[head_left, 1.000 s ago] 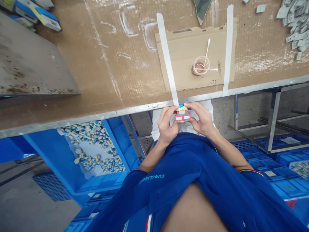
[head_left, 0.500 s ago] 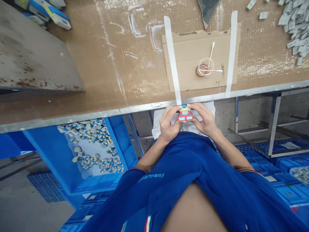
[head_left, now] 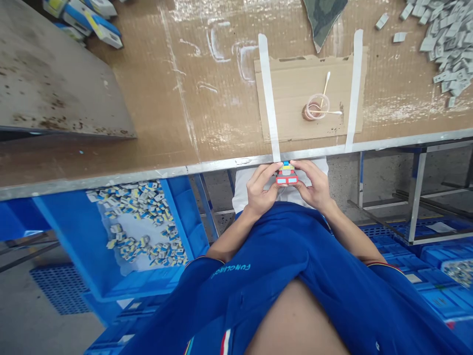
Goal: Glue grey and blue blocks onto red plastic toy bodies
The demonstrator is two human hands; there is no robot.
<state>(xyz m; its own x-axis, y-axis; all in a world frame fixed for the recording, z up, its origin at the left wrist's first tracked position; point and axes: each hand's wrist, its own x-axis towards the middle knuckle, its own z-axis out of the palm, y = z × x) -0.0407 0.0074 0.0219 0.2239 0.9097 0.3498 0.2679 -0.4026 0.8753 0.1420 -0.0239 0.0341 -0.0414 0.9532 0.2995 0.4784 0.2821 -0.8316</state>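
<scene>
A small toy piece [head_left: 287, 176], red at the bottom with two pale blue panels and grey, yellow and blue above, is held just below the table's front edge. My left hand [head_left: 261, 190] pinches its left side between thumb and fingers. On the other side, my right hand [head_left: 313, 185] grips it the same way, with the thumb low and the fingers near the top. Beyond the edge, a small clear cup [head_left: 311, 109] of reddish-brown liquid stands on a taped cardboard sheet [head_left: 290, 79]. Two cotton swabs [head_left: 326, 83] rest in or across the cup.
Loose grey pieces [head_left: 449, 44] are heaped at the table's far right. A grey box [head_left: 59, 74] stands at the left, with blue-and-white parts [head_left: 92, 22] behind it. Below the table, a blue crate [head_left: 77, 236] holds many small parts. A metal frame [head_left: 416, 197] stands at the right.
The view has shifted slightly, so the table items appear a little lower. Both hands still hold the toy piece, with little change in grip.
</scene>
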